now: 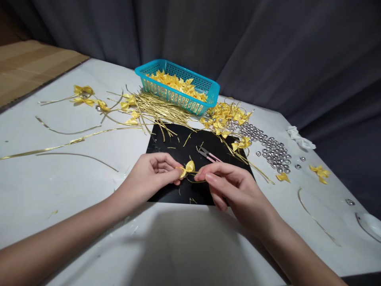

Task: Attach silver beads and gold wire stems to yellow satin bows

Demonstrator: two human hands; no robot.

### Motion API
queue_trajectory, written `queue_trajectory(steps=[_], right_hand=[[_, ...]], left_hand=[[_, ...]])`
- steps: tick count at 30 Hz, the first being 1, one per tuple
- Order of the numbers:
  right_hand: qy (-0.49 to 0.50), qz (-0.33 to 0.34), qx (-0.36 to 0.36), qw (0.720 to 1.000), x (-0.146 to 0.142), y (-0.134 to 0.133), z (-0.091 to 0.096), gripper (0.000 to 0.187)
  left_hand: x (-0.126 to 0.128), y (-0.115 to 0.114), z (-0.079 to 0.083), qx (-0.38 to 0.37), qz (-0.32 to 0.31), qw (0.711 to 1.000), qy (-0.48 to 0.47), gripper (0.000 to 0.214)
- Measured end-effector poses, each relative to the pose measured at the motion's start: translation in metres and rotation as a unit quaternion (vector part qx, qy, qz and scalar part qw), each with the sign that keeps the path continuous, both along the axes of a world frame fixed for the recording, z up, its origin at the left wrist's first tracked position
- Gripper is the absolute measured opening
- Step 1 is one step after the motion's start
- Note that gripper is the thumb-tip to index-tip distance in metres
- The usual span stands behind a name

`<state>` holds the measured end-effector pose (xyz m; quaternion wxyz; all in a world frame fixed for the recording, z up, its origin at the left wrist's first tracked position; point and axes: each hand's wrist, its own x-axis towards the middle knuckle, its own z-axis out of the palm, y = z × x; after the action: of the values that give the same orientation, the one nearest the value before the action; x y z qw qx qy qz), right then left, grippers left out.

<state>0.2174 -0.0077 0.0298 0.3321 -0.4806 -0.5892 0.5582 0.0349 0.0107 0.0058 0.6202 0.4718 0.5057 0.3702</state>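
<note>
My left hand and my right hand meet over a black mat on a white table. Between them is a small yellow ribbon bow with a thin gold wire looped under it. The fingers of my left hand pinch the bow's left side. My right thumb and forefinger are pressed together on the gold wire at the bow's right. A small pair of pink-handled snips lies on the mat just beyond the bow.
A teal basket of yellow bows stands behind the mat. Gold wire strands lie in a heap to its left, finished bows and silver beads to the right. Loose bows and wires lie scattered around.
</note>
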Motion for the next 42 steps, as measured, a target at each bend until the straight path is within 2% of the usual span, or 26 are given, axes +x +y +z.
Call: queue_trajectory(steps=[2, 5, 7, 10, 13, 42], right_hand=[[-0.080, -0.033, 0.112, 0.990, -0.001, -0.001, 0.001, 0.015], [-0.197, -0.080, 0.296, 0.931, -0.002, -0.003, -0.001, 0.012], [-0.235, -0.063, 0.369, 0.897, -0.002, -0.004, -0.005, 0.011], [-0.249, -0.010, 0.419, 0.873, -0.002, -0.006, -0.011, 0.014], [-0.259, 0.014, 0.425, 0.867, -0.002, -0.006, -0.015, 0.016], [-0.270, 0.003, 0.434, 0.860, -0.004, -0.006, -0.017, 0.014]], left_hand=[[0.000, 0.000, -0.001, 0.003, 0.001, 1.000, 0.001, 0.005], [0.000, -0.001, -0.001, 0.010, 0.002, 1.000, -0.001, 0.006], [0.000, -0.001, -0.001, 0.013, -0.001, 1.000, 0.000, 0.006], [0.000, -0.002, -0.001, 0.013, -0.005, 1.000, 0.006, 0.005], [0.000, -0.002, -0.001, 0.014, -0.007, 1.000, 0.006, 0.005], [-0.001, -0.004, -0.001, 0.012, -0.007, 1.000, 0.002, 0.004]])
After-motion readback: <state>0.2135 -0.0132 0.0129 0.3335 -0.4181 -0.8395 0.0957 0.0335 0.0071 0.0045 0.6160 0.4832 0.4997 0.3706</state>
